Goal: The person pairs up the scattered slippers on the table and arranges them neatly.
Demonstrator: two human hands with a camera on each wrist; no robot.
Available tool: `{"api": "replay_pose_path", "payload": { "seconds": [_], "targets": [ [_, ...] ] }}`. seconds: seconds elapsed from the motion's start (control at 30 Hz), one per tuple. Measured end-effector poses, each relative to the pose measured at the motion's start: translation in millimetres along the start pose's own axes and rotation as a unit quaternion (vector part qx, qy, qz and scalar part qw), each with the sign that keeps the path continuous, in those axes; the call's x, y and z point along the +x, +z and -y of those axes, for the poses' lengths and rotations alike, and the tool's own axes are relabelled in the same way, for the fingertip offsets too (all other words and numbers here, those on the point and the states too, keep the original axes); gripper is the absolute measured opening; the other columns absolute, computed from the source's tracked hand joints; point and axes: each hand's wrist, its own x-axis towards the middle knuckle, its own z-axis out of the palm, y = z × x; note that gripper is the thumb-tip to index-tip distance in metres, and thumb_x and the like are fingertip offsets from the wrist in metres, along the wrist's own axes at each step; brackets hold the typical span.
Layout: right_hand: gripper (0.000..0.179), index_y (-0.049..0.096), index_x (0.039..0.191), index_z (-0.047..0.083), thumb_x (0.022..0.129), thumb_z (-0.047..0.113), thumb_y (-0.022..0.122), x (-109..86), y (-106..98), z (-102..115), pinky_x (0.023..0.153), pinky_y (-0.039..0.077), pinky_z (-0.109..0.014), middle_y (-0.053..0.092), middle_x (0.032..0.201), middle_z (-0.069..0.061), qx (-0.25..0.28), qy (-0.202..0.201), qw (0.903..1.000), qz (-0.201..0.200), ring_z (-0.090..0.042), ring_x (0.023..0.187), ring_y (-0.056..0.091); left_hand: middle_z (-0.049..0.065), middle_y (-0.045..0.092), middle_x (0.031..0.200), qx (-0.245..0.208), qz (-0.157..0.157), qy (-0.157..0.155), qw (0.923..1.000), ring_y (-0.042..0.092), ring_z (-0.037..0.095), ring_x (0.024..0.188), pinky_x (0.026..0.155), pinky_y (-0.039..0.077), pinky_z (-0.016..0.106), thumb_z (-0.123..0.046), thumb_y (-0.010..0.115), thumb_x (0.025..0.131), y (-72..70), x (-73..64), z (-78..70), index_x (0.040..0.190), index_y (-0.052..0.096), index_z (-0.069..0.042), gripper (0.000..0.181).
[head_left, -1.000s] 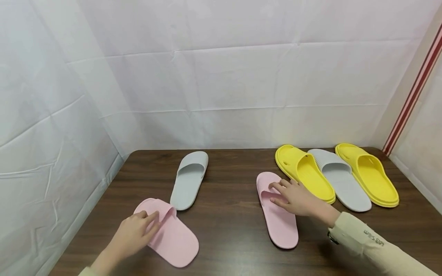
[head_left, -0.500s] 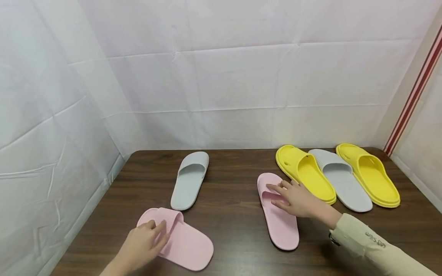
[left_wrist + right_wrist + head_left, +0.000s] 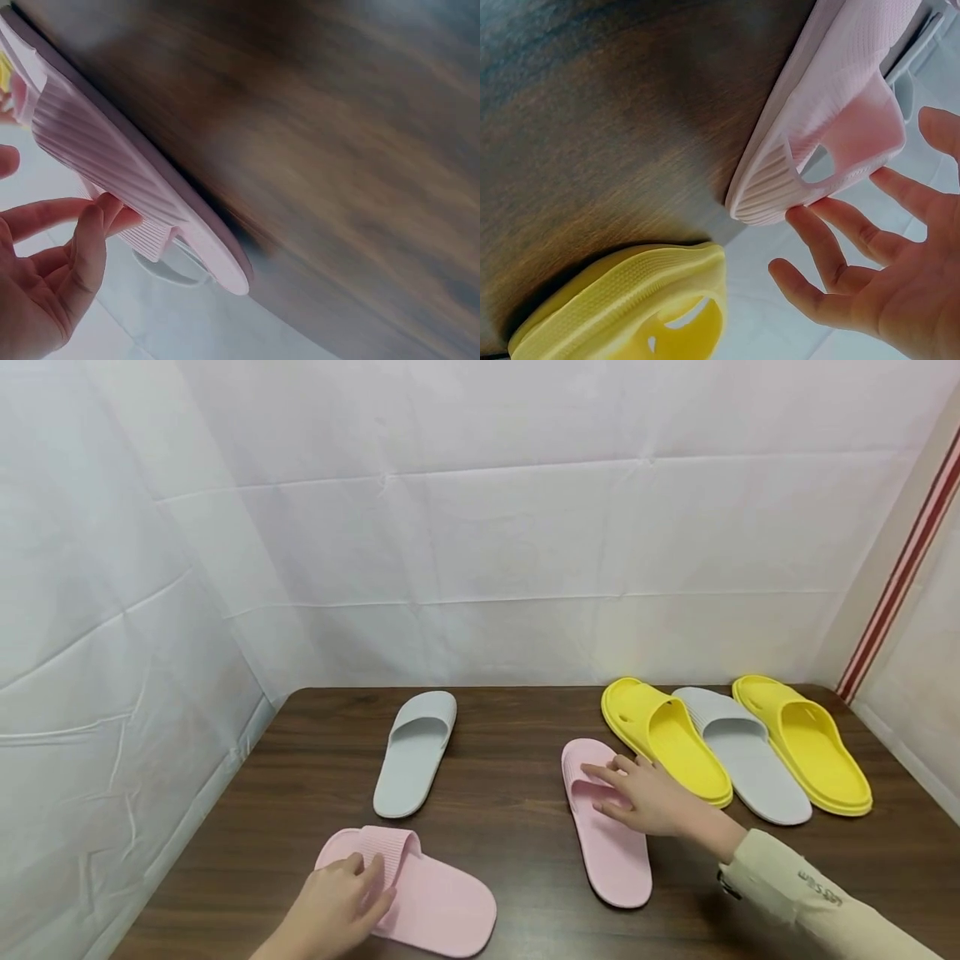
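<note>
On the dark table lie two pink slippers with ribbed straps. My left hand [image 3: 336, 895] rests bent fingers on the strap of the left pink slipper [image 3: 450, 908], at the front of the table; its thumb stays apart from the strap in the left wrist view. That slipper points its toe left and its heel right. My right hand [image 3: 647, 795] touches the strap of the right pink slipper [image 3: 617, 864] with spread, lightly bent fingertips [image 3: 799, 217]. This slipper points its toe toward the back wall. Part of its strap is hidden under the fingers.
A grey slipper [image 3: 408, 768] lies alone at the back left of the table [image 3: 510, 727]. At the back right another grey slipper [image 3: 757, 777] sits between a yellow slipper [image 3: 686, 752] and a second yellow slipper [image 3: 825, 760]. White cloth [image 3: 480, 527] hangs behind.
My left hand has slid the left pink slipper rightward and toward the front edge, and its heel has swung round to the right. The right hand and its slipper stay nearly in place.
</note>
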Motion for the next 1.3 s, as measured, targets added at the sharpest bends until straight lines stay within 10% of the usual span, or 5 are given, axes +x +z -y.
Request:
{"api": "replay_pose_path", "payload": {
  "seconds": [0.37,0.77,1.3],
  "targets": [
    [0.051,0.053,0.124,0.020,0.077,0.038,0.065,-5.7,-2,0,0.071,0.042,-0.044,0.057,0.100,-0.006,0.003,0.009,0.9999,0.009,-0.027,0.084,0.054,-0.003,0.045,0.058,-0.004,0.038,0.001,0.9993,0.046,0.011,0.047,0.042,0.031,0.023,-0.041,0.056,0.078,5.2,10.7,-25.2,0.079,0.060,-0.006,0.036],
    [0.050,0.054,0.123,0.020,0.077,0.036,0.065,-10.0,-4,3,0.068,0.043,-0.042,0.058,0.099,-0.006,0.005,0.001,1.0000,0.008,-0.026,0.083,0.054,0.001,0.050,0.064,-0.005,-0.015,0.077,0.9969,0.047,0.013,0.047,0.039,0.032,0.024,-0.047,0.045,0.084,14.7,26.9,-49.0,0.085,0.063,-0.003,0.048],
    [0.051,0.054,0.123,0.022,0.076,0.038,0.066,-11.3,-6,2,0.068,0.043,-0.042,0.058,0.100,-0.004,0.004,0.002,1.0000,0.002,-0.026,0.086,0.055,0.001,0.049,0.068,0.059,0.008,0.111,0.9920,0.042,0.014,0.052,0.038,0.022,0.022,-0.046,0.056,0.071,24.7,48.1,-74.5,0.093,0.064,-0.005,0.047]
  ]
}}
